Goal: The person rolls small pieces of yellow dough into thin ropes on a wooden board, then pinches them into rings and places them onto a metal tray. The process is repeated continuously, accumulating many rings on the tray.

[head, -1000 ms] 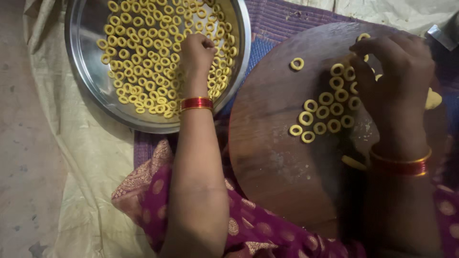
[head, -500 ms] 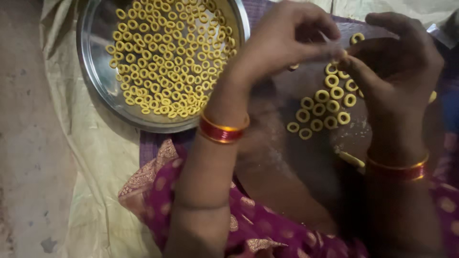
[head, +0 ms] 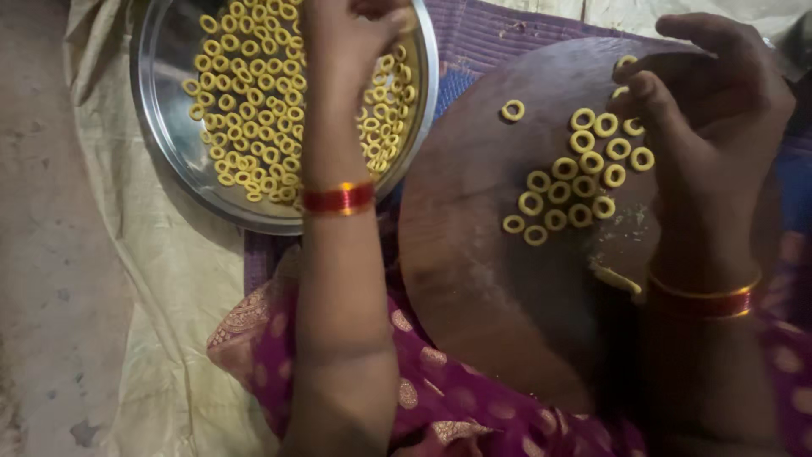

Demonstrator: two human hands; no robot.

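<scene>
Our left hand (head: 342,51) hung over the steel plate (head: 169,144), its fingers unreadable; our right hand (head: 710,127), fingers loosely curled, lay nearer the dough rings (head: 575,186) clustered just leftward on the wooden board (head: 474,254).

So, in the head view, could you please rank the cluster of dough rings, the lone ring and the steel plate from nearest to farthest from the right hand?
From the right hand:
1. Cluster of dough rings, on the board, just left of its fingers.
2. Lone ring, further left on the board.
3. Steel plate, far left, off the board.
</scene>
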